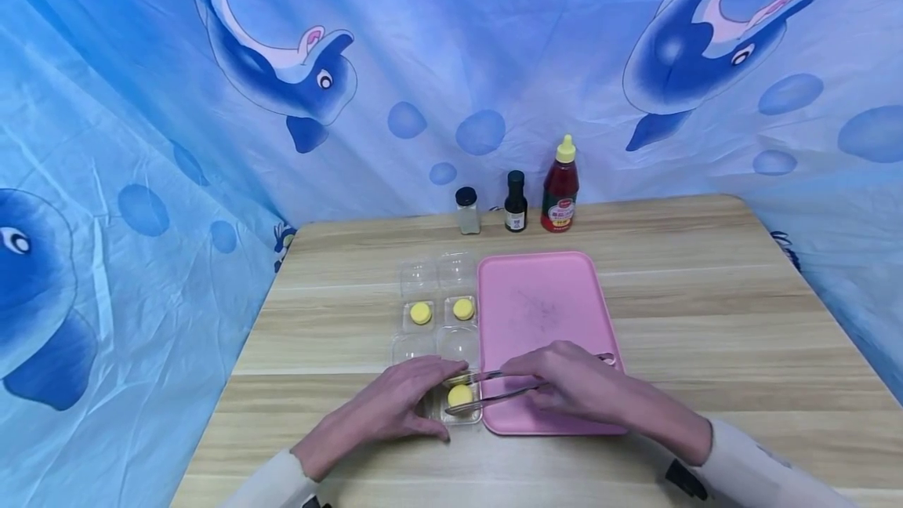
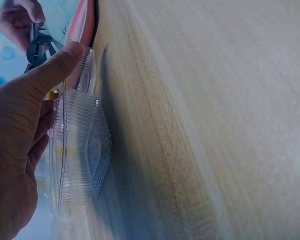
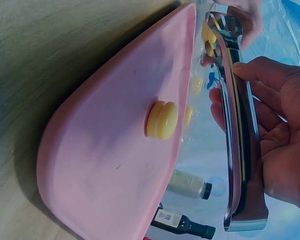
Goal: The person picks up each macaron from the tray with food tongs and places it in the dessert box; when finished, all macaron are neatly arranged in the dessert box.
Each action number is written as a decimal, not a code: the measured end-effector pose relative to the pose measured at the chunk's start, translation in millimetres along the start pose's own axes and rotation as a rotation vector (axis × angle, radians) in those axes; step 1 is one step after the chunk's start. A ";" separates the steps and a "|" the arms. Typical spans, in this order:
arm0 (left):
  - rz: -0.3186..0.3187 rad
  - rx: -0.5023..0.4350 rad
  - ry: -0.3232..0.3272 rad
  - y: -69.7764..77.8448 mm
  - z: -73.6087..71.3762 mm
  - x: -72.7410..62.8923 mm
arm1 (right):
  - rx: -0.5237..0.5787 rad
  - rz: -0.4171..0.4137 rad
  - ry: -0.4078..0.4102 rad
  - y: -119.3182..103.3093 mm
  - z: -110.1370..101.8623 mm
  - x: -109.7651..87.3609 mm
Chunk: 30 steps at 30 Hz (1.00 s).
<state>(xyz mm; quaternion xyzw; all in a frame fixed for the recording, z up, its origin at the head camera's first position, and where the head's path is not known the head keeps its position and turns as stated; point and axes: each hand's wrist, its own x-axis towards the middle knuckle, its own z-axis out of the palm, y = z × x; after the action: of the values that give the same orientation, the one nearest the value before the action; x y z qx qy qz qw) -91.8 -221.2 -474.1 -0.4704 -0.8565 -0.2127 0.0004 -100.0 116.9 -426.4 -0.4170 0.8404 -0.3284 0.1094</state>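
Note:
My right hand point(image 1: 564, 379) grips metal tongs point(image 1: 504, 392) over the pink tray point(image 1: 539, 296). The tong tips reach left, one on each side of a yellow macaron point(image 1: 461, 396) in a clear plastic box point(image 2: 87, 150); whether they pinch it I cannot tell. Around that box's left side my left hand point(image 1: 398, 402) holds on, thumb at the near edge and fingers beyond. Another yellow macaron point(image 3: 162, 120) lies on the tray in the right wrist view, hidden by the right hand in the head view. Part of the near box is hidden beneath the left hand.
Behind the near box stands another open clear box point(image 1: 456, 269) with two yellow macarons in its lower cups. At the table's back edge are a black-capped shaker point(image 1: 468, 214), a small dark bottle point(image 1: 516, 206) and a red sauce bottle point(image 1: 560, 194). A blue dolphin curtain point(image 1: 437, 61) hangs behind.

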 end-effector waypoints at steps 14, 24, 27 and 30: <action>-0.011 0.010 -0.011 0.8 -0.5 0.3 | -0.060 0.015 -0.011 -5.9 1.0 5.4; 0.003 0.025 0.006 0.9 -0.4 0.4 | -0.038 0.037 -0.002 -7.7 -11.1 -2.4; 0.013 0.029 0.008 0.7 -0.7 0.6 | -0.022 0.048 0.014 -8.2 -17.7 -10.7; 0.022 0.036 0.010 0.3 -0.8 0.7 | -0.015 0.058 0.030 -7.6 -24.1 -20.0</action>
<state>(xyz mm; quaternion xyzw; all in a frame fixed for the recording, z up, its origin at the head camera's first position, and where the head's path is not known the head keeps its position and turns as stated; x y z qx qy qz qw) -92.1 -220.8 -473.1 -0.4788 -0.8548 -0.1997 0.0154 -93.7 140.1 -405.1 -0.3886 0.8561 -0.3248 0.1031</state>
